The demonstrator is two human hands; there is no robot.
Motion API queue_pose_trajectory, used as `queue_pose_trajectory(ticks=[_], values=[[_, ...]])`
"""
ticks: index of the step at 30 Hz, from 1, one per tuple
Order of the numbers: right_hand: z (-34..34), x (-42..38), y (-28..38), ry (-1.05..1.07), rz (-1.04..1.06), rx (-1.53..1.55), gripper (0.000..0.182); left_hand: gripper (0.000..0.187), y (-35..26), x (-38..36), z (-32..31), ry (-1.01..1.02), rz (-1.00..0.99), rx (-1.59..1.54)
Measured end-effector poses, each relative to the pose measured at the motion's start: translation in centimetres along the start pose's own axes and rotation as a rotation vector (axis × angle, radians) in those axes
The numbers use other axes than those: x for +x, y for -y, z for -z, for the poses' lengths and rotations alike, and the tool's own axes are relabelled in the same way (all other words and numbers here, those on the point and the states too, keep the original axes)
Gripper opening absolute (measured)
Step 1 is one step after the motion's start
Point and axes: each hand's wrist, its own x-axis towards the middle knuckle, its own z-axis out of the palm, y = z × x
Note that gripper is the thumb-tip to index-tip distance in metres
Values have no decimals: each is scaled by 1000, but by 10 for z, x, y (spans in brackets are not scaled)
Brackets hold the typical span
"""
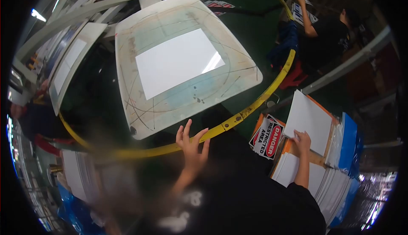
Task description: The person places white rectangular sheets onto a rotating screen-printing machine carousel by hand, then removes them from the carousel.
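White sheet should handle best, I judge, taken by its edge and kept level. It lies just beyond my right hand, touching the fingers; whether that grip pinches, I cannot tell. My left hand, spread wide and empty, hangs near the yellow rail.

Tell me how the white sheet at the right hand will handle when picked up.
The sheet is probably fairly stiff: it looks flat, with no clear sag near the right hand. It is likely light for its size, since its edge looks thin. It may be slippery, as its face looks smooth.
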Motion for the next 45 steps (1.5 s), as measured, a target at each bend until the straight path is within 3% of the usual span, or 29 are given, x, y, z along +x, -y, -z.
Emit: queue_pose_trajectory(ticks=[5, 8, 15, 18, 21, 24, 27, 29, 30, 32, 33, 36, 37, 39, 43, 45], values=[[-1, -11, 3, -31, 0, -43, 30, 30, -17, -1, -3, 8, -32, -39], [-6, -16, 2, -95, 44, -37, 33, 30, -19, -3, -6, 39, -47, -42], [-9, -29, 23, -537, 42, -258, 38, 29, -16, -7, -8, 92, -45, -45], [-5, -24, 16, -646, -102, -321, 44, 28, -16, -8, -11, 108, -33, -62], [18, -20, 17, -685, -102, -329, 44, 26, -21, -4, -11, 117, -101, -55], [51, -14, 35, -877, -44, -312, 41, 26, -17, 2, -15, 358, -62, -382], [90, -11, 80, -1059, -52, -312, 36, 25, -37, 8, -25, 627, 230, -731], [100, -5, 112, -1232, -21, -215, 29, 36, -58, 21, -33, 732, 222, -851], [123, -12, 142, -1100, -54, -203, 29, 40, -68, 27, -38, 764, 204, -905], [148, -20, 189, -1052, 10, -147, 29, 54, -81, 35, -43, 795, 148, -1089], [149, -19, 201, -1136, 116, -116, 29, 63, -84, 37, -45, 792, 107, -1225], [145, -17, 236, -1088, 325, -29, 28, 93, -101, 41, -37, 675, 51, -1590], [144, -15, 246, -1064, 405, 10, 28, 88, -106, 39, -23, 598, 116, -1520], [140, -10, 263, -887, 485, 205, 30, 60, -117, 44, -2, 439, 228, -1310], [120, 10, 270, -465, 716, 492, 36, 46, -80, 37, 7, 233, 329, -1128], [121, 20, 260, -344, 580, 512, 55, 44, -49, 32, 11, 169, 367, -1119]])
